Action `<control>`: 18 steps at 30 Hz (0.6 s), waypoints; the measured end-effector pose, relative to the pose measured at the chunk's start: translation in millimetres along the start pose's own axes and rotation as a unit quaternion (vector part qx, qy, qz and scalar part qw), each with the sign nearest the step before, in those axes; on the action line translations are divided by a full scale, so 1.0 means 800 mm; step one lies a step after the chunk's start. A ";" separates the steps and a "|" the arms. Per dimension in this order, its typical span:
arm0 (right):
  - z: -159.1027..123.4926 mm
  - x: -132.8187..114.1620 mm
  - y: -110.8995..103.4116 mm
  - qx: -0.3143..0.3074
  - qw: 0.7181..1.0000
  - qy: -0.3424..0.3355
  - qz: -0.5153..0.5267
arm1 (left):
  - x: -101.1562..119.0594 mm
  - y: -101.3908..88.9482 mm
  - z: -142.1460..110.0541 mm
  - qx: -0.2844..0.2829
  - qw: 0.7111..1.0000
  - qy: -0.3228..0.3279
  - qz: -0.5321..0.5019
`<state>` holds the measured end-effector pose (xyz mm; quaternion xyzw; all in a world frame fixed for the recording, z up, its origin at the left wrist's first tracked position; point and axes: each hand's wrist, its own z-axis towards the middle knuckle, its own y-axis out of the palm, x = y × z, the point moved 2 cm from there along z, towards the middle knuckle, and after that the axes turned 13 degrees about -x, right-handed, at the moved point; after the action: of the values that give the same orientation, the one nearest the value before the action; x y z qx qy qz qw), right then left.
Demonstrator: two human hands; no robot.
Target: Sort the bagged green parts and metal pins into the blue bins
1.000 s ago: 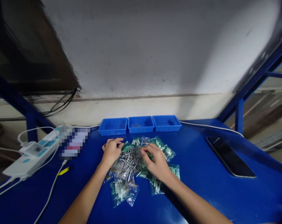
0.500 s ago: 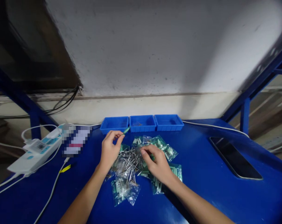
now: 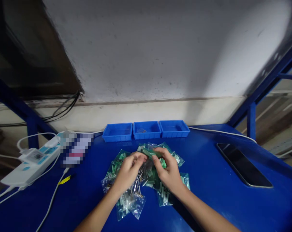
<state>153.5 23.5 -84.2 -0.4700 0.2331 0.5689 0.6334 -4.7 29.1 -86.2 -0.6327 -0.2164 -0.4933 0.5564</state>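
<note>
A small green plastic bag (image 3: 149, 152) is stretched between my two hands, above a pile of small things. At its left end, my left hand (image 3: 129, 169) is closed in a pinch, fingertips partly hidden. My right hand (image 3: 169, 170) grips its right side between thumb and fingers. Below lie loose thin metal rods (image 3: 137, 185), partly covered by my hands. Around them are clear and green bags, such as a bag with pale sticks (image 3: 164, 195) at the right and a clear bag (image 3: 138, 206) at the front.
Behind the pile stand three blue bins in a row: left (image 3: 117, 138), middle (image 3: 147, 136) and right (image 3: 174, 133). A few small items lie in the middle one. A black phone (image 3: 244, 166) lies at the right. A white power strip (image 3: 31, 166) and cables occupy the left.
My left hand has moved right and down from near the bins to meet my right hand. The green piece it held up is now between both hands. The view has shifted slightly.
</note>
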 end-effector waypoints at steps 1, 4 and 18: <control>-0.002 -0.004 0.001 -0.017 0.998 -0.044 -0.032 | -0.006 -0.002 0.000 0.016 0.998 -0.036 -0.053; -0.009 -0.011 0.007 -0.059 0.985 -0.119 -0.109 | -0.014 -0.005 0.000 0.039 0.990 -0.057 -0.126; 0.005 0.011 0.004 0.005 0.986 0.141 0.088 | 0.020 0.008 -0.009 0.034 0.963 0.183 0.195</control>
<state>151.3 31.4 -90.9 -0.5203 0.3632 0.5490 0.5440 4.5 16.0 -76.5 -0.5423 0.0005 -0.4752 0.6929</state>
